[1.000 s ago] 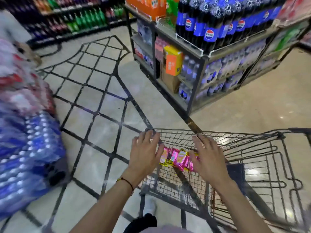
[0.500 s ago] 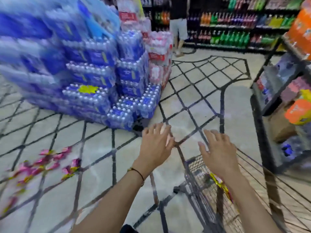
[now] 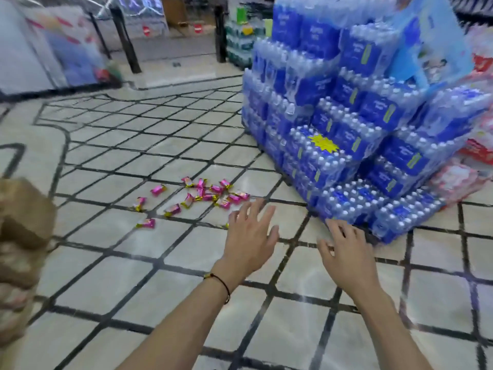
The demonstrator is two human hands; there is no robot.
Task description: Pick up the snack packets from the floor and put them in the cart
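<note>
Several pink snack packets [image 3: 202, 194] with gold ends lie scattered on the tiled floor, ahead and left of my hands. My left hand [image 3: 249, 239] is stretched forward, palm down, fingers spread and empty, its fingertips just short of the nearest packets. To its right hovers my right hand [image 3: 346, 252], also open and empty, over bare floor. The cart is out of view.
A tall stack of blue shrink-wrapped water bottle packs [image 3: 346, 124] stands right of the packets, its lowest row close to my right hand. Red-and-white packs [image 3: 477, 145] lie at the far right. A blurred brown object [image 3: 21, 236] sits at the left edge. Display stands [image 3: 66, 54] are far left.
My view has swung left, away from the cart, which has dropped out of sight. The packets on the floor are now central and both empty hands reach toward them.
</note>
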